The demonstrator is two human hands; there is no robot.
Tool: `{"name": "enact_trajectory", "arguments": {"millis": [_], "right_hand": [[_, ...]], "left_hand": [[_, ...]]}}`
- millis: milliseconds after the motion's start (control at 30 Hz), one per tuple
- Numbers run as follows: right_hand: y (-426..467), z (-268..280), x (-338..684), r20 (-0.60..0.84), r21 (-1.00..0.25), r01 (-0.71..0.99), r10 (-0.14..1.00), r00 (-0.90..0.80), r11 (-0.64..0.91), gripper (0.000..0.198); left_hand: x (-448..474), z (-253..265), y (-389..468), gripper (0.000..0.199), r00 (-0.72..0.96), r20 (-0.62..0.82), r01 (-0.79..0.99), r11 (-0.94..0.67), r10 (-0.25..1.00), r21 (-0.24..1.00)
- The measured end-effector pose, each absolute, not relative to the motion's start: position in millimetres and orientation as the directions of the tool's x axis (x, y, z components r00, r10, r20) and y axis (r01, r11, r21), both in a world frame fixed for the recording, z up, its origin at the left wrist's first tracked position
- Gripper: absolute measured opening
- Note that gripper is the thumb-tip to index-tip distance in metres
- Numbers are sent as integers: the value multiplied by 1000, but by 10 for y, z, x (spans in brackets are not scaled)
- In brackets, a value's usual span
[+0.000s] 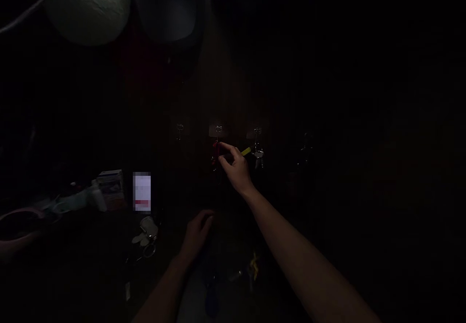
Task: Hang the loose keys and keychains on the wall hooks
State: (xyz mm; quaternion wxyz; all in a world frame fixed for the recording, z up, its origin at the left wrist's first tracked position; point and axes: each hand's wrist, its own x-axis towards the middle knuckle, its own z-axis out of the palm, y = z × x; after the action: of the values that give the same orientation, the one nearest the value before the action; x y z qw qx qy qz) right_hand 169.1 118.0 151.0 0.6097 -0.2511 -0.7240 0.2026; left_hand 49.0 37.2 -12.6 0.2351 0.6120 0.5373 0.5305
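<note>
The scene is very dark. My right hand (pixel 235 167) reaches up to a row of small metal wall hooks and grips a red item (pixel 215 153) hanging under the middle hook (pixel 218 129); a yellow piece (pixel 246 151) sticks out past my fingers. Silver keys (pixel 258 155) hang from the hook (pixel 257 131) to the right. A third hook (pixel 179 129) on the left looks bare. My left hand (pixel 198 230) rests low on a dark surface, fingers loosely curled; whether it holds anything is hidden by the dark.
On the surface at left lie a white box (pixel 110 183), a blurred white card (pixel 141 192), a pale keyring bundle (pixel 146 238) and a pinkish bowl rim (pixel 18 216). A small yellow item (pixel 254 263) lies near the front. A large pale round shape (pixel 85 5) hangs top left.
</note>
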Motion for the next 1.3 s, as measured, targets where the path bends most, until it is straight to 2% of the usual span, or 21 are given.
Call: {"name": "enact_trajectory", "arguments": {"millis": [100,300,500,767,867,967,1067,1167,1300], "right_hand": [[1089,1351,1736,743,-648,91,654,-142,756,39],[901,991,1973,670,-698,128,705,-232,705,30],[752,616,2358,573,-736,230,767,-289,636,25],[754,106,2944,358,-846,320,898,-254,427,20],[817,-41,3101,340,-799,436,909,-240,414,20],[860,-110,3216,346,-659,628,908,-235,413,17],[858,-124,3291,315,-528,782,932,-181,331,19],[823,-94,3326,286,-482,825,943,-171,296,21],[765,3,3323,277,-542,735,912,-302,408,18]], "left_hand": [[488,-133,370,22,-140,398,416,-311,906,855],[493,-126,340,22,-106,390,430,-312,915,847],[537,-106,270,22,-68,387,461,-315,920,830],[615,-113,196,23,143,372,515,-390,917,763],[625,-132,193,24,169,369,538,-399,914,742],[626,-131,192,24,169,356,545,-388,919,743],[625,-118,190,24,180,347,548,-386,921,742],[631,-103,184,23,185,351,552,-393,918,735],[675,-57,141,23,236,361,558,-430,902,710]]}}
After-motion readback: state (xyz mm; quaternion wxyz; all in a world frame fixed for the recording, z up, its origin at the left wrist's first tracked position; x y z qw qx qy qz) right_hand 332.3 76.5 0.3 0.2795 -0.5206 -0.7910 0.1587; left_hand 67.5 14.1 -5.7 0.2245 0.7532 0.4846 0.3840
